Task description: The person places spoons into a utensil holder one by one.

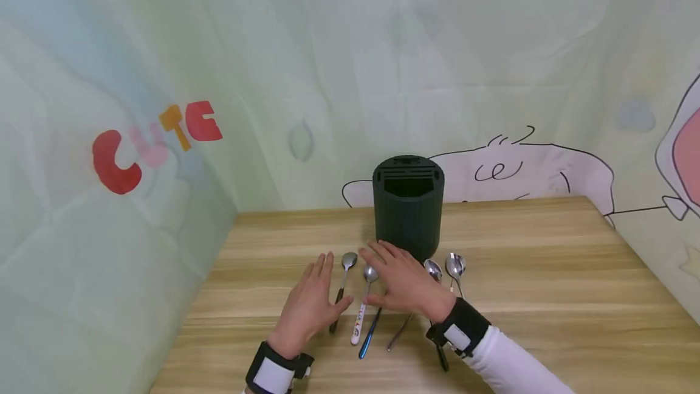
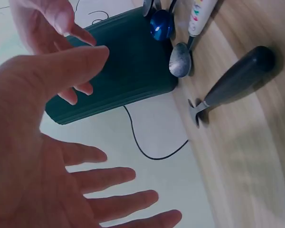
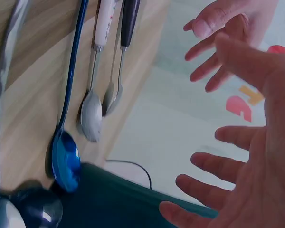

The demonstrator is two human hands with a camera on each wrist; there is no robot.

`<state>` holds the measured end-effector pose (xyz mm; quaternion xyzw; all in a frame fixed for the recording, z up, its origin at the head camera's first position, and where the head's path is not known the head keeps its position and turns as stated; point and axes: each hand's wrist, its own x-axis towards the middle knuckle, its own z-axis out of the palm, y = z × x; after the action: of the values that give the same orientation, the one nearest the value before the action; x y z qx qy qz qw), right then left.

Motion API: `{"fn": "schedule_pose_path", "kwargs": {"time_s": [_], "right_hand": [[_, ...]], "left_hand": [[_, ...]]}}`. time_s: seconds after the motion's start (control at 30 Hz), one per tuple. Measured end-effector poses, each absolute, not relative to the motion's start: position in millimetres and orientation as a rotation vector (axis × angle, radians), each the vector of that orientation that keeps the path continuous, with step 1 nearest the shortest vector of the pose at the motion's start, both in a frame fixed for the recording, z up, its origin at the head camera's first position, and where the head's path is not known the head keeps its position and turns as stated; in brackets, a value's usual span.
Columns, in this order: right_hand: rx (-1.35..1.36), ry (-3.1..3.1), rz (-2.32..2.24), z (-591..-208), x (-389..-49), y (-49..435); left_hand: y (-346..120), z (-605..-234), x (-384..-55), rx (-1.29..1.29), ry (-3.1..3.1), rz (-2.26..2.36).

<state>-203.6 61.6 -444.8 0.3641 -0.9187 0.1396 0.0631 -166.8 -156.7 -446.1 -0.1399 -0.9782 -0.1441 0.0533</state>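
Observation:
Both hands hover above a row of spoons, fingers spread and nothing held. My left hand (image 1: 308, 309) is beside the leftmost spoon, which has a black handle (image 1: 338, 303). My right hand (image 1: 407, 281) passes over the middle of the row and hides parts of several spoons. Between the hands lie a spoon with a white patterned handle (image 1: 358, 324) and a blue spoon (image 3: 66, 159). Farther right are a thin silver handle (image 1: 399, 333), another black-handled spoon (image 1: 434, 270) and a silver spoon (image 1: 456, 265). Behind the right hand stands a dark green utensil holder (image 1: 408, 224).
The spoons lie on a wood-grain table (image 1: 547, 272). A pale printed curtain (image 1: 328, 78) hangs behind and along the left side, with coloured letters (image 1: 116, 163) on it. The holder stands near the table's back edge, its top opening facing up.

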Motion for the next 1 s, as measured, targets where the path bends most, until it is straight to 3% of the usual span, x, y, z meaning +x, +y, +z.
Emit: {"fn": "schedule_pose_path", "kwargs": {"time_s": [0.43, 1.0], "right_hand": [[1.047, -2.776, 0.508, -456.4, -221.0, 21.9], [0.917, -2.825, 0.540, -477.1, -234.2, -16.3]], "left_hand": [[-156.6, -466.5, -168.0, -0.248, -2.990, -0.460], [-160.0, -478.0, -171.8, -0.255, -2.979, -0.596]]}}
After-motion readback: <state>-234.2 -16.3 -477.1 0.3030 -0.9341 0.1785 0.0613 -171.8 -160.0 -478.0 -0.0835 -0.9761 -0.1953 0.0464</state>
